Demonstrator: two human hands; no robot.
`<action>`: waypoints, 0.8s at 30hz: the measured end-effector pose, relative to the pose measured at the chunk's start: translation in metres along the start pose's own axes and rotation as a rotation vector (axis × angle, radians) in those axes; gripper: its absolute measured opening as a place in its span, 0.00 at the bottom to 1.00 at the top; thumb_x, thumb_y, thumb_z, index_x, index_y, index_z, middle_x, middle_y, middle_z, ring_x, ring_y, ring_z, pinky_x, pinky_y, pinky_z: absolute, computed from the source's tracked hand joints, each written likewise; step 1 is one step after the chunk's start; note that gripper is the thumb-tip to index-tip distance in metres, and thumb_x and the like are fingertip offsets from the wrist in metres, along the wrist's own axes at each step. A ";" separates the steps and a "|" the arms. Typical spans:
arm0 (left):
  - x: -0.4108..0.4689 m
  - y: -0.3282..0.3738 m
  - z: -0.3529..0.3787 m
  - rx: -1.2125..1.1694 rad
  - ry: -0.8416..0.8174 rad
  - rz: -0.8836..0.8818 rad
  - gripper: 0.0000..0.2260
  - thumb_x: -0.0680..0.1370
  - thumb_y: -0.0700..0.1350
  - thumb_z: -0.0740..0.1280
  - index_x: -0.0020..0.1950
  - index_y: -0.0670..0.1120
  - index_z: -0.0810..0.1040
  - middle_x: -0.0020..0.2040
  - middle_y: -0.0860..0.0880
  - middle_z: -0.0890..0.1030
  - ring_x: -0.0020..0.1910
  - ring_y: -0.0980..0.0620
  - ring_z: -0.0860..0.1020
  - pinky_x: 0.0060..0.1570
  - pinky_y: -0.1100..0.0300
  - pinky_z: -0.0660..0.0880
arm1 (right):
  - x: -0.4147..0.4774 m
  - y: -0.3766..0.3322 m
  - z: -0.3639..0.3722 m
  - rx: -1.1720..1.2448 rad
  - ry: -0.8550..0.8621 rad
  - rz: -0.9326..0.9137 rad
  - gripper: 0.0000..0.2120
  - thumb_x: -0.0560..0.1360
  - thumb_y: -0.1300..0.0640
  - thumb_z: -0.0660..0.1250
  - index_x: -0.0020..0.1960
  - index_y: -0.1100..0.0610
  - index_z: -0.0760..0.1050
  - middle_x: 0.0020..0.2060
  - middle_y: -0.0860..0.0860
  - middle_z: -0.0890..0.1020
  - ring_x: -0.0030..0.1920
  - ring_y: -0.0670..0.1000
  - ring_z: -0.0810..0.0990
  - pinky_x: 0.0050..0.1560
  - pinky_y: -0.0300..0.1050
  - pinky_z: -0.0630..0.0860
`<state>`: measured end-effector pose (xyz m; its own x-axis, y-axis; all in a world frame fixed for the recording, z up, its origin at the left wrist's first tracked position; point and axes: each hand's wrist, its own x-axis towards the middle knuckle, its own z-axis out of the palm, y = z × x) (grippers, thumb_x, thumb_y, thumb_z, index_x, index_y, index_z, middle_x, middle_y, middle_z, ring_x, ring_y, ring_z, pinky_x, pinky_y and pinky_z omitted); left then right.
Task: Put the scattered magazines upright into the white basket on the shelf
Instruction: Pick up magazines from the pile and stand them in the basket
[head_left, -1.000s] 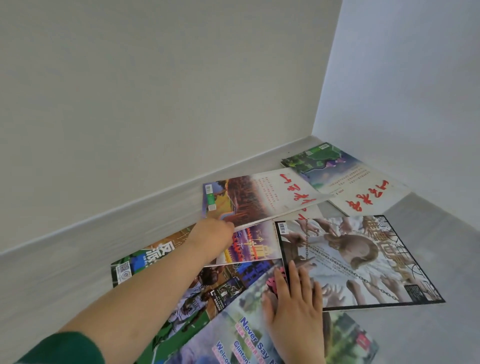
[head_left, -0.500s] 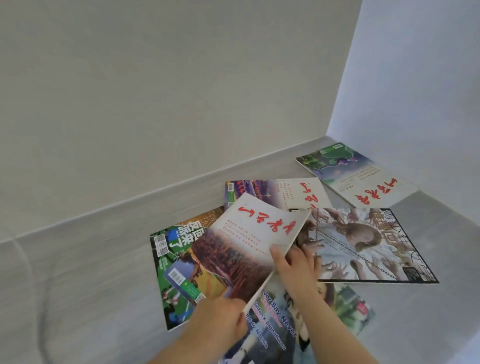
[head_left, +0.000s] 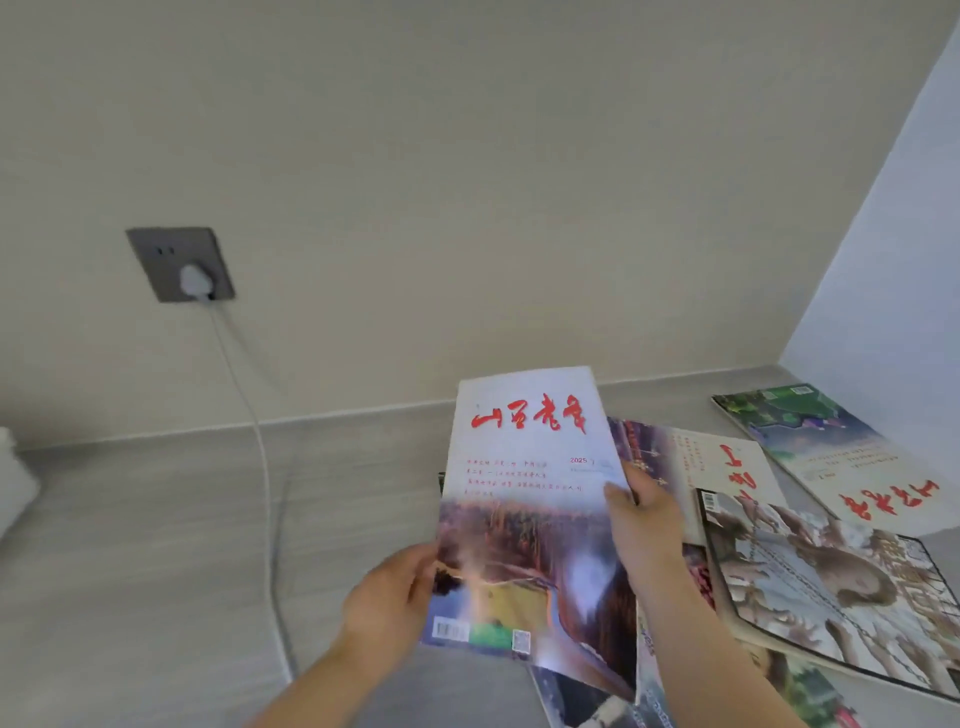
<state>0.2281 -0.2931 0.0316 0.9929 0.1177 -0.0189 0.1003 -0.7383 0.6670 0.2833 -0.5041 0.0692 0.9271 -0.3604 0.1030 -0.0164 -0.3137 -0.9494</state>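
Observation:
I hold a magazine with a white top, red brush characters and a landscape photo (head_left: 530, 499) upright above the grey floor. My left hand (head_left: 389, 603) grips its lower left edge and my right hand (head_left: 641, 514) grips its right edge. Other magazines lie flat to the right: one with red characters on cream (head_left: 722, 462), a green-topped one (head_left: 831, 452) near the corner, and one showing a face and chains (head_left: 831, 592). More covers (head_left: 597, 701) lie partly hidden under the held magazine. No white basket or shelf is in view.
A grey wall socket (head_left: 179, 262) holds a white plug, and its white cable (head_left: 265, 467) runs down the wall and across the floor at the left. Something white (head_left: 13, 478) sits at the left edge. Two walls meet at the right.
Both hands have lifted the red-lettered magazine off the pile and turned it upright. The view has swung left, bringing the socket and cable into sight.

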 end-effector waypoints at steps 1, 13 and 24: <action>-0.001 -0.010 -0.010 -0.099 0.058 -0.038 0.16 0.77 0.41 0.60 0.65 0.47 0.68 0.64 0.47 0.75 0.61 0.50 0.74 0.56 0.62 0.68 | -0.004 -0.012 0.007 0.083 -0.023 0.001 0.14 0.72 0.71 0.58 0.50 0.60 0.79 0.39 0.53 0.81 0.31 0.45 0.76 0.26 0.28 0.66; -0.045 -0.139 -0.159 -0.528 0.436 -0.127 0.13 0.77 0.34 0.57 0.58 0.46 0.70 0.52 0.45 0.77 0.49 0.50 0.75 0.47 0.63 0.66 | -0.093 -0.135 0.161 0.406 -0.525 -0.028 0.17 0.74 0.68 0.60 0.39 0.47 0.78 0.35 0.36 0.82 0.37 0.36 0.81 0.34 0.28 0.73; -0.083 -0.257 -0.294 -0.376 0.730 -0.122 0.15 0.75 0.34 0.60 0.45 0.56 0.68 0.40 0.51 0.80 0.41 0.49 0.77 0.39 0.57 0.70 | -0.172 -0.229 0.345 0.395 -0.699 -0.173 0.17 0.71 0.73 0.59 0.40 0.52 0.76 0.42 0.50 0.81 0.39 0.47 0.80 0.41 0.38 0.77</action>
<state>0.1005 0.0822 0.0807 0.6718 0.6796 0.2947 0.0477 -0.4367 0.8983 0.2569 -0.0677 0.1665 0.9259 0.3360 0.1729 0.1606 0.0643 -0.9849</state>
